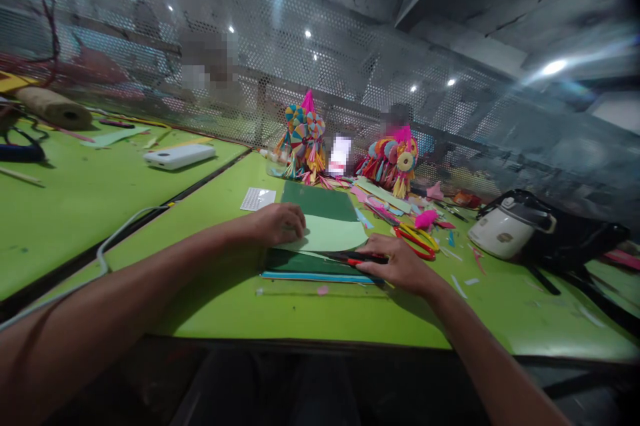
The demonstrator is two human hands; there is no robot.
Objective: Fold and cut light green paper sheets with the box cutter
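Note:
A pale green sheet of paper lies over a stack of coloured sheets, with a dark green sheet behind it and blue edges at the front. My left hand is closed, its fingers curled on the left edge of the pale sheet. In my right hand is a pair of scissors with black and red handles. Their dark blades point left along the near edge of the pale sheet; whether they are parted I cannot tell. A clear ruler-like strip lies in front of the stack.
Red and yellow scissors lie right of the stack among paper scraps. Behind stand colourful paper ornaments and a lit phone. A white power bank and cable are left, a rice cooker and black bag right.

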